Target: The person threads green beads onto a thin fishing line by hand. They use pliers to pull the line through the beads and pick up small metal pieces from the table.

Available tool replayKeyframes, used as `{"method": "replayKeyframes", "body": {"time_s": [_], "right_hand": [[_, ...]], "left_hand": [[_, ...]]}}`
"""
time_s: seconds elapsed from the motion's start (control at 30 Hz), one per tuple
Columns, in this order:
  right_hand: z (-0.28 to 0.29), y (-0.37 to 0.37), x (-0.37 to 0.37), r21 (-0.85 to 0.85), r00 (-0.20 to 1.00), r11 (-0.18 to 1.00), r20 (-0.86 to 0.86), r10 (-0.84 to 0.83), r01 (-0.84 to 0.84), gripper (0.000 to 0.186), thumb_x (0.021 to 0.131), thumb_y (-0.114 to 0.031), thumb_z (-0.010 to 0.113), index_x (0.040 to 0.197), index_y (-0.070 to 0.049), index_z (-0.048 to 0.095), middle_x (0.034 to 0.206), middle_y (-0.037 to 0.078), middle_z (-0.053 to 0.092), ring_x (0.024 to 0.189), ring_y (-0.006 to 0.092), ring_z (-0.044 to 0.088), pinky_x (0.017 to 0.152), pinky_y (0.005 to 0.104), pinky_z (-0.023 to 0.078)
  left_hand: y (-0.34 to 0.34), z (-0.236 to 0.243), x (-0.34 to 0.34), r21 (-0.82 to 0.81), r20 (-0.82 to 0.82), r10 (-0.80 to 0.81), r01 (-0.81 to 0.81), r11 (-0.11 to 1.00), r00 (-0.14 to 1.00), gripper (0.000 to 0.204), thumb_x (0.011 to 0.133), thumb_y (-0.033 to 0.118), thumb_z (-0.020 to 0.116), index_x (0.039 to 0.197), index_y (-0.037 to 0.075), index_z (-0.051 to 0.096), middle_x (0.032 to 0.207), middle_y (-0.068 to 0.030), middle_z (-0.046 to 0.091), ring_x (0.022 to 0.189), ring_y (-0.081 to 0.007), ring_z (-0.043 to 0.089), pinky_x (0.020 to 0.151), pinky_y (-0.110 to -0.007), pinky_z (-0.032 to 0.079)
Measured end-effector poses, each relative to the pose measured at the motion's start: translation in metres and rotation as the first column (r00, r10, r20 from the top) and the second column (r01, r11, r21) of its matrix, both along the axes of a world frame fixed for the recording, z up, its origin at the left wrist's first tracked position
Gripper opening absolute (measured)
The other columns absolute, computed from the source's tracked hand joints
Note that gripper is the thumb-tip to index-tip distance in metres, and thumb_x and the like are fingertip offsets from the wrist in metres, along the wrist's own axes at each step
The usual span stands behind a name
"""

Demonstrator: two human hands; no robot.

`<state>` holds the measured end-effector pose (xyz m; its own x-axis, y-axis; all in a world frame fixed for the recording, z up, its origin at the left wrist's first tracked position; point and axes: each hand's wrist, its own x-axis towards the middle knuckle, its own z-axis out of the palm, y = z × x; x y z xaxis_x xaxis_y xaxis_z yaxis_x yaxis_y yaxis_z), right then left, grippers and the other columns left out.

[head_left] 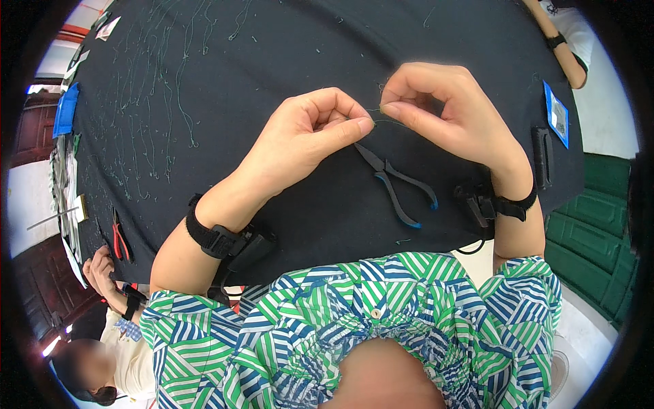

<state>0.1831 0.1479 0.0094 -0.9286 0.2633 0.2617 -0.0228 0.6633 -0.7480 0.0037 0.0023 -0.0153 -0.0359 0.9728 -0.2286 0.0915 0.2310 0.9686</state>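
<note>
Handling what just now, and where?

A thin green thread [392,122], strung between my two hands in front of me, over the bench [293,65] covered in black cloth. A short stretch crosses the gap, with a slack curve just below it.

State of each grip?

Left grip [303,129]: thumb and forefinger pinched together on the thread, no gap that I can make out, other fingers curled in behind. Right grip [455,112]: thumb and forefinger tips closed on it too, the hollow behind them wide and round. Fingertips near each other, not touching.

Which step, in your judgement?

Fine work on the strand, probably looping or knotting it. The knot itself is too small to tell.

And the next move calls for?

Likely a steady left pinch while the right draws the slack through evenly. Pull too hard and the thread might slip or snap.

Pose?

Forearms rising from either side of my lap, elbows wide, both hands angled inward. Right wrist bent, back of that hand facing outward.

Tools nearby?

Dark-handled pliers with blue tips [390,183], lying just below my hands, handles spread. More loose green strands [185,58] spread out to the left, unheld.
</note>
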Motion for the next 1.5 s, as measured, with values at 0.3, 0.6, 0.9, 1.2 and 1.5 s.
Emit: {"method": "replayKeyframes", "body": {"time_s": [0.3,0.6,0.9,1.2,1.5], "right_hand": [[-0.0003,0.0029,0.0022,0.01,0.999,1.0,0.034,0.011,-0.012,0.012,0.085,-0.013,0.065,0.084,-0.002,0.062,0.068,0.007,0.058,0.058,0.0135,0.055,0.054,0.0264,0.042],[0.0022,0.0058,0.0038,0.04,0.996,0.998,0.075,0.054,-0.057,0.01,0.084,-0.012,0.065,0.084,-0.003,0.062,0.067,0.006,0.058,0.057,0.0124,0.054,0.053,0.0255,0.041],[0.0026,0.0056,0.0048,0.067,0.996,0.997,0.083,0.042,-0.048,0.009,0.083,-0.012,0.066,0.083,-0.003,0.062,0.065,0.005,0.057,0.056,0.0115,0.053,0.051,0.0248,0.04],[0.0027,0.0062,0.0049,0.03,0.992,0.996,0.091,0.083,-0.086,0.01,0.083,-0.011,0.066,0.082,-0.002,0.062,0.065,0.005,0.058,0.055,0.0118,0.053,0.051,0.0248,0.04],[0.0021,0.0065,0.0045,0.029,0.988,0.996,0.13,0.084,-0.088,0.009,0.083,-0.011,0.066,0.082,-0.003,0.063,0.065,0.005,0.058,0.055,0.0114,0.053,0.051,0.0245,0.04]], "left_hand": [[-0.0006,-0.0002,0.0001,0.011,-0.011,-0.007,0.007,1.0,1.0,0.017,0.092,0.022,0.064,0.097,0.005,0.065,0.082,0.0043,0.06,0.073,-0.0018,0.051,0.067,-0.017,0.041],[0.0001,-0.0079,0.004,0.081,0.033,0.036,-0.039,0.996,0.999,0.021,0.089,0.023,0.068,0.094,0.003,0.067,0.061,0.01,0.042,0.057,-0.0004,0.037,0.053,-0.019,0.031],[0.0001,-0.0074,0.0035,0.098,-0.002,0.028,-0.027,0.995,1.0,0.021,0.089,0.023,0.068,0.094,0.003,0.067,0.059,0.0091,0.042,0.055,-0.0009,0.038,0.052,-0.019,0.031],[-0.0004,-0.0096,0.0028,0.116,-0.005,0.02,-0.019,0.993,1.0,0.022,0.089,0.023,0.068,0.094,0.002,0.067,0.059,0.0093,0.041,0.055,-0.0006,0.036,0.051,-0.019,0.03],[-0.0009,-0.005,-0.0006,0.059,-0.017,-0.034,0.035,0.998,0.999,0.014,0.091,0.02,0.066,0.092,0.006,0.064,0.075,0.0064,0.057,0.063,-0.0003,0.046,0.058,-0.017,0.037]]}}
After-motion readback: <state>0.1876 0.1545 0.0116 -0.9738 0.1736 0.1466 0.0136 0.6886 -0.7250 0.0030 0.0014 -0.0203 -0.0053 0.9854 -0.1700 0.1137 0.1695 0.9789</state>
